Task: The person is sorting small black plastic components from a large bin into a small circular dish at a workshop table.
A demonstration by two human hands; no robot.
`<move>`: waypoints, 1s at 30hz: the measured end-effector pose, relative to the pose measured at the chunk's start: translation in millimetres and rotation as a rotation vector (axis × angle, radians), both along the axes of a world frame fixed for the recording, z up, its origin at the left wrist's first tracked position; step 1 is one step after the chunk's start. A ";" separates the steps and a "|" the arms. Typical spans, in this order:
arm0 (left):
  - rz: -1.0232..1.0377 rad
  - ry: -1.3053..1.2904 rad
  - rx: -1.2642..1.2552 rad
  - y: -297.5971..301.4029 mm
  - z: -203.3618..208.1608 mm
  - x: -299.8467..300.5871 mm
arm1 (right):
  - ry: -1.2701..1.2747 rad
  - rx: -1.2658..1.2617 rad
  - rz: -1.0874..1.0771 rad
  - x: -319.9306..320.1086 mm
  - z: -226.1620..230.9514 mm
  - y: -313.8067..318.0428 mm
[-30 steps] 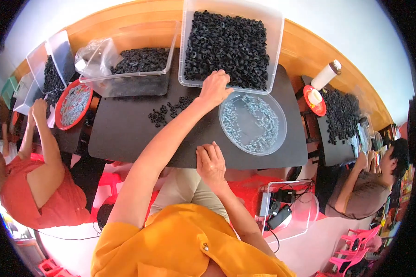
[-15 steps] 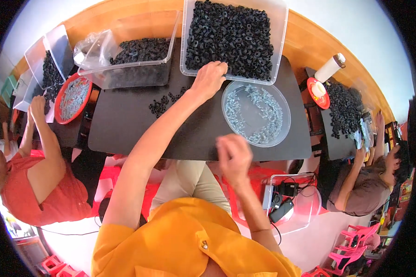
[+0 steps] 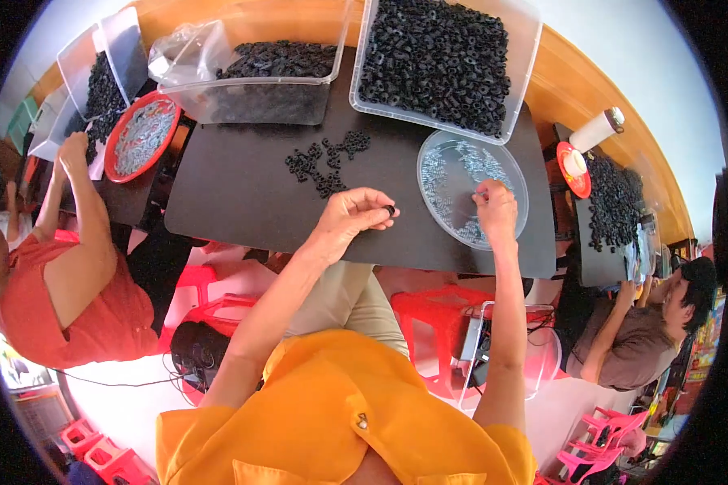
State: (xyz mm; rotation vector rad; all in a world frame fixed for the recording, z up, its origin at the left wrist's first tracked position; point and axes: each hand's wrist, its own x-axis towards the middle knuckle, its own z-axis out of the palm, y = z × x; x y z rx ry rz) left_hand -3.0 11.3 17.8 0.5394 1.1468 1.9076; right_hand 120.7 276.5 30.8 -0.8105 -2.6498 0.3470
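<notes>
My left hand [image 3: 349,220] is over the near part of the dark table, its thumb and forefinger closed on a small black plastic piece [image 3: 390,210]. To its right, my right hand [image 3: 496,212] reaches into a shallow round clear tray [image 3: 423,182] that holds many small silvery springs [image 3: 479,162]. Its fingertips are pinched together at the springs, and whatever lies between them is too small to make out. Beyond my left hand, a loose cluster of black pieces [image 3: 325,166] lies on the tabletop.
A clear bin [image 3: 501,133] heaped with black pieces stands at the far edge, another clear bin [image 3: 259,105] left of it. Co-workers sit at side tables: a red-clad person [image 3: 81,299] left near a red bowl [image 3: 109,166], a brown-clad person [image 3: 635,347] right. A white bottle [image 3: 594,131] stands right.
My left hand has come back from the big bin with a black piece. My right hand has moved from the table's near edge up and right into the spring tray. The view has shifted.
</notes>
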 end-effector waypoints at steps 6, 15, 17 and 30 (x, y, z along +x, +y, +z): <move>-0.008 -0.054 -0.008 -9.2 -6.8 7.5 | -0.026 -0.082 0.008 -1.4 -4.1 12.8; 0.024 -0.020 0.036 -10.9 -13.8 5.5 | 0.190 -0.311 0.017 -2.3 10.4 -17.5; 0.021 0.021 0.077 -9.1 -16.4 6.1 | 0.390 -0.698 0.074 -0.8 18.8 -34.8; 0.046 0.060 0.091 -9.7 -19.1 12.0 | 0.301 -1.028 0.454 -11.5 24.3 -128.5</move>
